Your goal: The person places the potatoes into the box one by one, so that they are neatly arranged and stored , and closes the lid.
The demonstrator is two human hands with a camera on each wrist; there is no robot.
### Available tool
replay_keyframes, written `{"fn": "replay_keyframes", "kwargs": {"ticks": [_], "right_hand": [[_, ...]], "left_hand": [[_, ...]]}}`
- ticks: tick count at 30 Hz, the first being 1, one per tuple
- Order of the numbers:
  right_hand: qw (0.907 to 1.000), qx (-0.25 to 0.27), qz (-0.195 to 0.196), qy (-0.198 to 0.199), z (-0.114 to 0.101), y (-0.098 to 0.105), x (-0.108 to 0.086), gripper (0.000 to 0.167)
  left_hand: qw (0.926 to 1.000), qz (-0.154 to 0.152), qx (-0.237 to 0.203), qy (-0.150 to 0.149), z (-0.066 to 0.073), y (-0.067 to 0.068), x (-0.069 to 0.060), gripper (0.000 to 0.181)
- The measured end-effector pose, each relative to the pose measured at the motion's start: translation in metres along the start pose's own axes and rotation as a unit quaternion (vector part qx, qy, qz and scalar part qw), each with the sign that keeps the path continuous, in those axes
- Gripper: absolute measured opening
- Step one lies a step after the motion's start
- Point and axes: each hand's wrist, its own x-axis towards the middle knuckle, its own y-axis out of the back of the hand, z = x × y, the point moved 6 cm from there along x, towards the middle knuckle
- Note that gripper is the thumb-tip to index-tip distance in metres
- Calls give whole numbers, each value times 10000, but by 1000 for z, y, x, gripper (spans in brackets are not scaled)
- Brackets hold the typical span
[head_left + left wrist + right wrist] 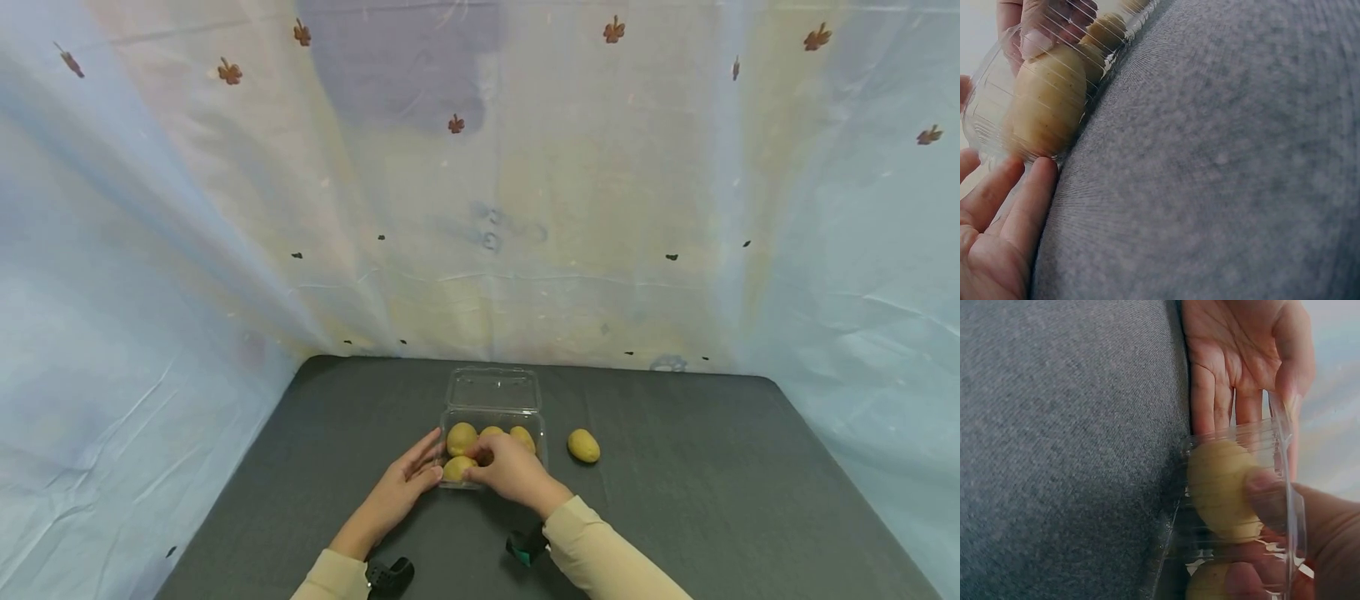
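A clear plastic clamshell box (494,419) sits on the dark table with its lid raised at the back. Several yellow potatoes (461,438) lie inside it. My left hand (400,486) rests against the box's left side, fingers fairly straight and fingertips touching the wall. Reaching into the box from the right, my right hand (513,472) has its thumb and fingers curled at a potato (1050,103) in the near left corner. The right thumb (1266,487) presses on that potato's end. My right hand partly hides the other potatoes.
One loose potato (583,447) lies on the table (697,467) to the right of the box. Pale patterned sheeting (570,183) hangs behind the table and along both sides. Dark straps (390,577) are worn at both wrists.
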Motion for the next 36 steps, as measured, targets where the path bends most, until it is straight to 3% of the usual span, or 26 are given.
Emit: {"fn": "replay_keyframes", "kwargs": {"ticks": [10,22,36], "right_hand": [[9999,129,60,44,2,6,-5,32],[9965,388,732,57,8,53,-29,46],[9866,15,1581,-398,49,87,-56,51]], "left_hand": [[10000,-50,33,-18,0,-2,0,63],[9999,-64,119,-106,4,-2,-1,63],[9999,-10,118,-6,3,-1,-2,63]]}}
